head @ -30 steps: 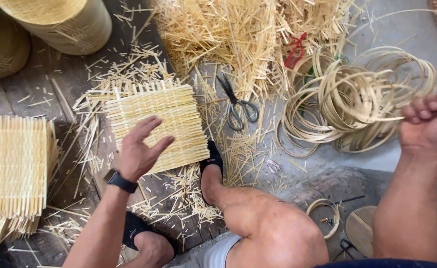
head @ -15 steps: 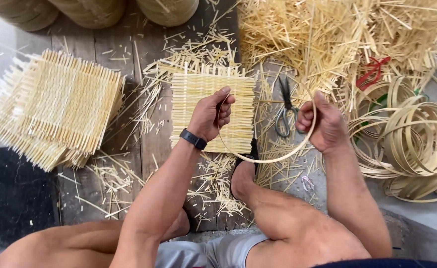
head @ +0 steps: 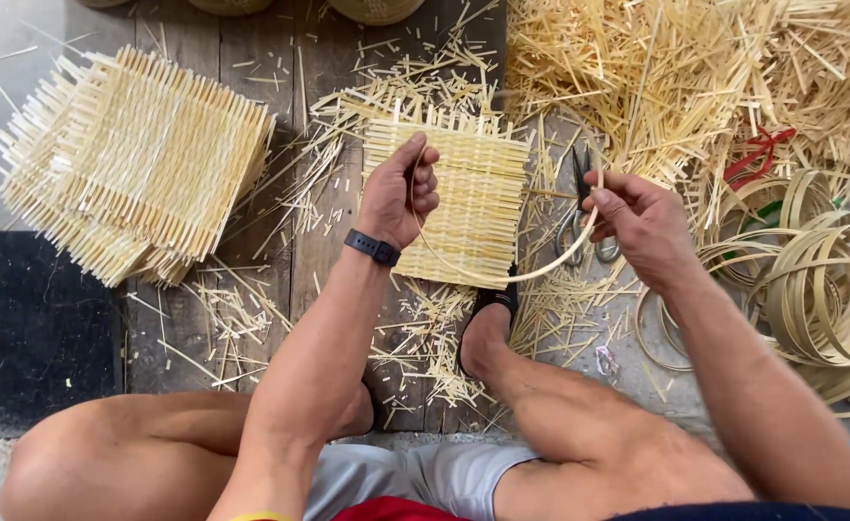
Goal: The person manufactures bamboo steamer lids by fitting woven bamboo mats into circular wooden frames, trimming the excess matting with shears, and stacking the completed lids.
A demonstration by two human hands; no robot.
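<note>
At frame centre, my left hand (head: 398, 196) and right hand (head: 640, 224) each pinched one end of a thin bamboo strip (head: 502, 277), fingers clenched, bowing it into a curve above the woven mat (head: 473, 207), seemingly to shape a hoop. Scissors (head: 581, 214) lay under my right hand; finished mats (head: 135, 164) were stacked upper left, coiled strips (head: 821, 289) at right.

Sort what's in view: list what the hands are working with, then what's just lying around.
In hand: thin bamboo strip, bent between left hand and right hand; woven mat beneath.

Lying about: stack of woven mats, scissors, coiled strips, loose splints.
</note>
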